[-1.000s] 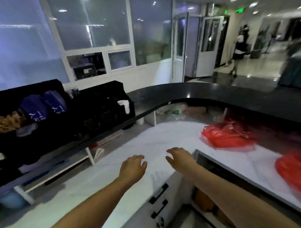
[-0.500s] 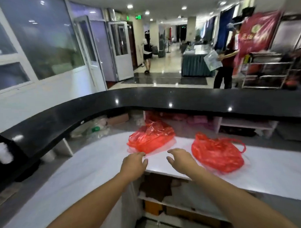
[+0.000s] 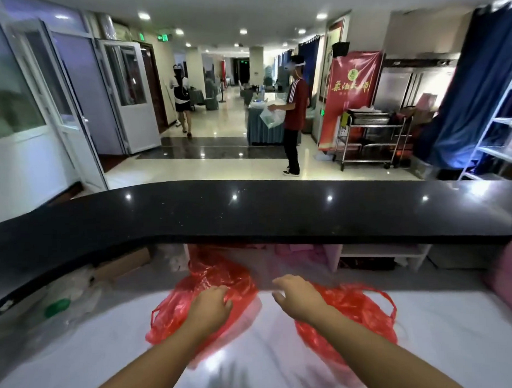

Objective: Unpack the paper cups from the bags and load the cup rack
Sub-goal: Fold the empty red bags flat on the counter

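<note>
The left bag (image 3: 205,279) and right bag (image 3: 360,309), both red plastic, lie near each other on the white counter (image 3: 80,359). The left hand (image 3: 209,310) rests on the left bag, fingers bent (grip unclear, blurred). The right hand (image 3: 299,298) is over the right bag's edge, with its fingers loosely spread and holding nothing.

Recessed ceiling lights (image 3: 144,15) light the hall brightly and evenly, glinting as small spots on the glossy black ledge (image 3: 249,211). Beneath it, shadow. Motion blur smears the red bags (image 3: 207,278) and the glaring white surface (image 3: 80,359). Wide-angle distortion bends the edges.
</note>
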`<control>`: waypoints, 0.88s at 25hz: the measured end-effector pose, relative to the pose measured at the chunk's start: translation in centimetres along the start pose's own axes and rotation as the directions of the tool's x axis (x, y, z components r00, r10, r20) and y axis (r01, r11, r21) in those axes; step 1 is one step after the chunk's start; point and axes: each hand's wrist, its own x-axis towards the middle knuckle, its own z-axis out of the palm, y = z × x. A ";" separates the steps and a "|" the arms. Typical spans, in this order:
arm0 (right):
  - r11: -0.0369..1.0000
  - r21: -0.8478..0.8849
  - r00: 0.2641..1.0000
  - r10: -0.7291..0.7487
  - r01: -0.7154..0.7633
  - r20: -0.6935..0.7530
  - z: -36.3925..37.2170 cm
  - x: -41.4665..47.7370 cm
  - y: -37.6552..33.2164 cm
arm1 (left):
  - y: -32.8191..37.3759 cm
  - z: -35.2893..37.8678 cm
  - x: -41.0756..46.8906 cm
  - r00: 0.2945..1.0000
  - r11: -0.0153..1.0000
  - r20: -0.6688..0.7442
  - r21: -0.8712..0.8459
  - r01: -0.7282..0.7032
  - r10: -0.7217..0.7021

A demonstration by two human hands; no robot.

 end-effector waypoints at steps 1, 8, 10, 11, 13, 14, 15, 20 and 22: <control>1.000 -0.011 1.000 0.002 -0.002 0.023 0.0 0.5 0.3 | -0.1 0.4 0.6 1.000 1.000 0.029 0.020 0.007 -0.008; 0.992 -0.087 0.994 -0.087 0.093 0.071 -0.5 7.6 4.8 | 0.2 4.2 7.1 0.980 0.983 0.142 0.135 0.121 -0.140; 0.991 -0.077 0.991 -0.107 0.113 0.081 -0.5 9.0 5.4 | -0.6 5.4 7.9 0.944 0.965 0.224 0.164 0.206 -0.240; 0.990 -0.072 0.989 -0.118 0.125 0.089 -0.4 9.7 5.8 | -0.9 6.2 8.2 0.925 0.953 0.252 0.173 0.247 -0.286; 0.987 -0.065 0.985 -0.143 0.150 0.100 -0.1 10.8 6.2 | -1.8 7.5 8.6 0.911 0.939 0.243 0.177 0.295 -0.332; 0.986 -0.061 0.984 -0.145 0.152 0.107 0.1 11.3 6.3 | -2.4 7.9 8.7 0.920 0.938 0.210 0.180 0.297 -0.331; 0.987 -0.056 0.983 -0.142 0.149 0.113 0.3 11.7 6.3 | -2.9 8.0 8.8 0.937 0.943 0.169 0.191 0.272 -0.305; 0.981 -0.065 0.977 -0.170 0.180 0.132 0.4 13.8 4.0 | -3.6 5.3 11.0 0.984 0.973 0.141 0.220 0.072 -0.105; 0.972 -0.055 0.965 -0.219 0.229 0.145 0.7 14.6 1.5 | -4.3 3.1 11.7 0.988 0.991 0.157 0.129 -0.027 0.006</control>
